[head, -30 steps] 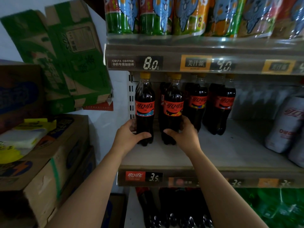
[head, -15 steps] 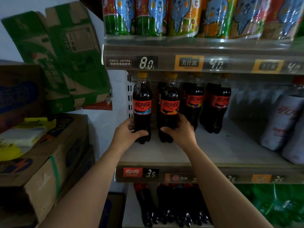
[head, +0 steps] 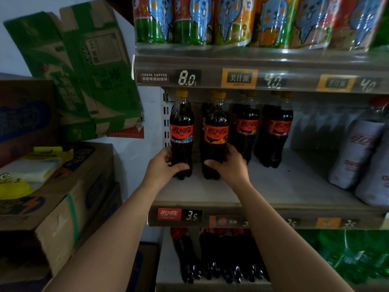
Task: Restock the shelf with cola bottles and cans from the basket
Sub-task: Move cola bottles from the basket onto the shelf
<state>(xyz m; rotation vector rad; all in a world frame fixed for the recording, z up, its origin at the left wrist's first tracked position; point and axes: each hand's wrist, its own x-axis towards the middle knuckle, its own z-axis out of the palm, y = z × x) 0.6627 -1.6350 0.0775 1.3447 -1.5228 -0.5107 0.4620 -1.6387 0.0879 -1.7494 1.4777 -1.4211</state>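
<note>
Gripped the left cola bottle (head: 181, 123) low on its body with the left hand (head: 163, 165), thumb laid across the front, fingers curled round the far side. Clasped the second cola bottle (head: 216, 127) the same way with the right hand (head: 229, 165), thumb in front near the base, fingers wrapped behind. Had both upright, yellow caps up and red labels facing out, just beside each other with a narrow gap between, bases down at the board of the shelf (head: 273, 186) near its left end, set back from the front edge; could not tell whether fully set down or barely lifted. Saw more cola bottles (head: 277, 131) standing just behind and to the right in the same row. Found white-wrapped bottles (head: 357, 148) with red lettering leaning at the far right of that board, well apart from the hands. Read 3.5 beside a red tag on the price strip (head: 180, 214) along the front edge. Noted bottles with blue cartoon labels (head: 195, 20) on the level above, over a rail marked 8.0 (head: 189, 77). Made out dark bottles (head: 210, 256) lying below, with green bottles (head: 347, 256) to their right. Passed stacked cardboard boxes (head: 52, 207) at the left, with a green carton (head: 84, 66) tilted above them.
</note>
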